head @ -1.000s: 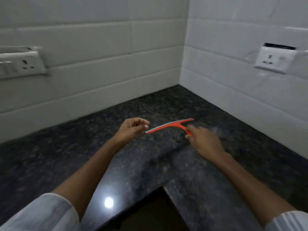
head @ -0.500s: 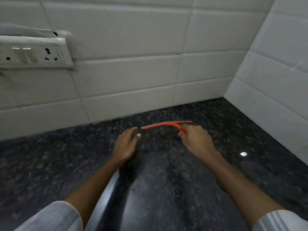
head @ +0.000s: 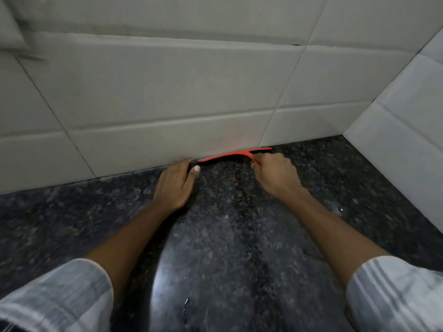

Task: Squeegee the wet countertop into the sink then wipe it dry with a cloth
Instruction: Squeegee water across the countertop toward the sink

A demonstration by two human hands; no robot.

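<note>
Where the dark counter (head: 72, 212) met the tiled wall (head: 148, 92), both hands worked a red squeegee (head: 230, 155).

Going from left to right, a light sleeve (head: 60, 295) covered the upper left arm, and the left hand (head: 175, 185) lay on the speckled stone with its fingers fairly straight and relaxed, gripping nothing, its fingertips at the foot of the wall just beside the blade's left end. The squeegee lay along the joint of wall and counter, its blade running rightwards and bowed a little upward in the middle. The right hand (head: 275, 174) was curled round the short handle beneath the blade, holding it. Farther right, the side wall (head: 395, 140) closed the corner.
</note>
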